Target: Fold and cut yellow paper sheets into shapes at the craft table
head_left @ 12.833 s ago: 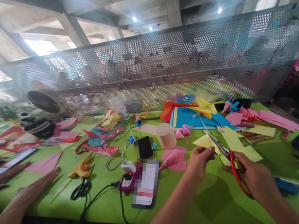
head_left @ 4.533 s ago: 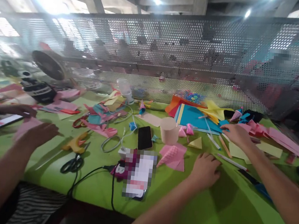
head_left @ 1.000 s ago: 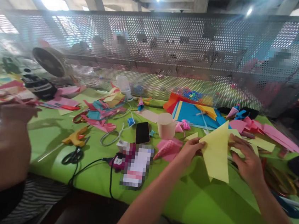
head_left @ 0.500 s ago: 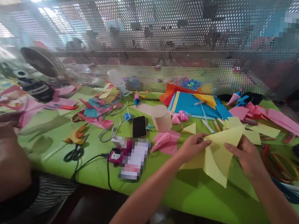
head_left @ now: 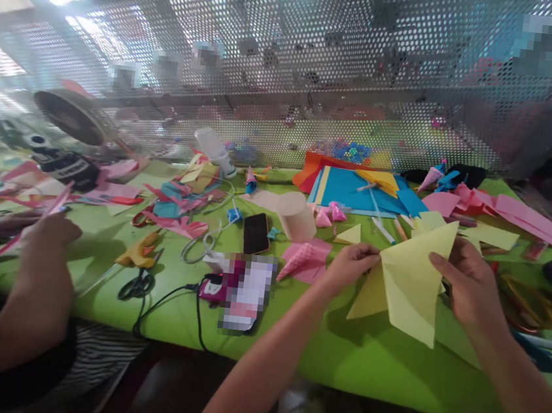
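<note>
Between my two hands, above the green table, hangs a creased sheet of yellow paper (head_left: 412, 290) with flaps pointing down. My left hand (head_left: 352, 266) pinches its left edge between thumb and fingers. On the other side, my right hand (head_left: 470, 279) grips the right part, thumb in front and the fingers partly hidden behind the sheet. A pink square of paper with a patterned pink cone (head_left: 300, 259) lies just left of my left hand. Beyond the hands lie a small yellow paper triangle (head_left: 349, 234) and more yellow paper pieces (head_left: 492, 237).
A pale cylinder (head_left: 296, 216), a black phone (head_left: 256, 233) and a glue gun (head_left: 139, 251) lie on the green table (head_left: 338, 364). Blue sheets (head_left: 341, 190) are stacked at the back before a perforated metal screen (head_left: 288, 89). A co-worker's arm (head_left: 44, 274) reaches in at left, holding pink paper.
The yellow paper has turned and opened wider, its right corner rising. My right hand has moved slightly right. At left, the co-worker's hands have lifted pink paper.
</note>
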The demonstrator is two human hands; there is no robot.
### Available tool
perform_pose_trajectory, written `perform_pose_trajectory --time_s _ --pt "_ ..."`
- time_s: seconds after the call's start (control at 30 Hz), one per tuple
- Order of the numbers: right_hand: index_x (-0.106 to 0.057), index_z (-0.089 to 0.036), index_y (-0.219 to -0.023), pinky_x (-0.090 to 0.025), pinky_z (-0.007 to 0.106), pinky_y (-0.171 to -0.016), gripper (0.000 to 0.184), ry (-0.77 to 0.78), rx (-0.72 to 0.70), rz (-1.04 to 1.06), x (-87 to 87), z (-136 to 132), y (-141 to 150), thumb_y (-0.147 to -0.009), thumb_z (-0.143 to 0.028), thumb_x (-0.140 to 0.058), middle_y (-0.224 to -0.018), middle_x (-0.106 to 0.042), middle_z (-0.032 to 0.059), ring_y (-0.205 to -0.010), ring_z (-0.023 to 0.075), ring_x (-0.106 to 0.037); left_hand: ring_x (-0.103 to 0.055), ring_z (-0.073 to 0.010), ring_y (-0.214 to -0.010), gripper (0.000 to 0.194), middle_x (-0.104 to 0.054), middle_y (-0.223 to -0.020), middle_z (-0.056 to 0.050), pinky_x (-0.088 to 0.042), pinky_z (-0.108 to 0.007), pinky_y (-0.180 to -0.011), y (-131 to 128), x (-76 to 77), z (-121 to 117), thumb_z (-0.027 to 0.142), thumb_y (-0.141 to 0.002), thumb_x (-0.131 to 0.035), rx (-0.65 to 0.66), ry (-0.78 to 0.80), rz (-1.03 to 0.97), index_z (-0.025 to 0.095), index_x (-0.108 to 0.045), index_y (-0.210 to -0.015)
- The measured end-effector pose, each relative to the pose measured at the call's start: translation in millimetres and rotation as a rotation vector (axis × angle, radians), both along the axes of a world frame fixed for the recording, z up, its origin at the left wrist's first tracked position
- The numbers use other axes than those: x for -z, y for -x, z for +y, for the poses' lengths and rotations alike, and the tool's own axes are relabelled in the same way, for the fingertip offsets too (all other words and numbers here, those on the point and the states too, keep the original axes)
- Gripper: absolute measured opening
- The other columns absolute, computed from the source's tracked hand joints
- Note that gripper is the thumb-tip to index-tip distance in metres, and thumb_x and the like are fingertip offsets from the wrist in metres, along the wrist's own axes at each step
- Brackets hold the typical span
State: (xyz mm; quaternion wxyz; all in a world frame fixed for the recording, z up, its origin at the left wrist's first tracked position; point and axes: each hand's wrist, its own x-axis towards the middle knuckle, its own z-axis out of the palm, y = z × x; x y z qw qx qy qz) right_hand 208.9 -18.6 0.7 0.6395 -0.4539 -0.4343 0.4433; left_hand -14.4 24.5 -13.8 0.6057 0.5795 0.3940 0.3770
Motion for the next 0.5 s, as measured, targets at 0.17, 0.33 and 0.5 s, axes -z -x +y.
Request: perform_pose_trajectory --time_s 0.17,0.33,0.5 --pt "-0.070 -0.030 -0.123 -0.059 0.035 -0.087 0.037 -0.046 -0.071 -0.085 -0.4 -1 -3 -0.089 -0.045 -0.071 -0.127 -0.073 0.0055 -0.112 0.0263 -0.070 -0.053 -0.0110 -0.066 0.021 -0.062 -0.074 0.000 -0.040 -0.022 -0.064 2 -1.9 0 0.036 -0.079 -0.072 -0.111 0.130 -0.154 0.015 -0.069 -0.085" --pt "-0.071 -0.032 -0.121 -0.061 0.036 -0.083 0.042 0.118 -0.104 -0.252 12.1 -2 -7 -0.084 -0.051 -0.076 -0.126 -0.074 0.0035 -0.112 0.0273 -0.071 -0.053 -0.0099 -0.058 0.024 -0.063 -0.072 0.000 -0.039 -0.022 -0.057 4 -5.6 -2 0.036 -0.079 -0.073 -0.130 0.282 -0.226 0.016 -0.069 -0.090" --pt "-0.077 -0.030 -0.099 -0.059 0.034 -0.059 0.030 0.254 -0.112 -0.267 17.0 0 -9 -0.077 -0.049 -0.083 -0.092 -0.079 0.0021 -0.071 0.0228 -0.072 -0.062 -0.0136 -0.069 0.035 -0.073 -0.085 -0.006 -0.046 -0.024 -0.064 3 -1.8 -2 0.041 -0.084 -0.072 -0.066 0.231 -0.157 0.013 -0.074 -0.106"
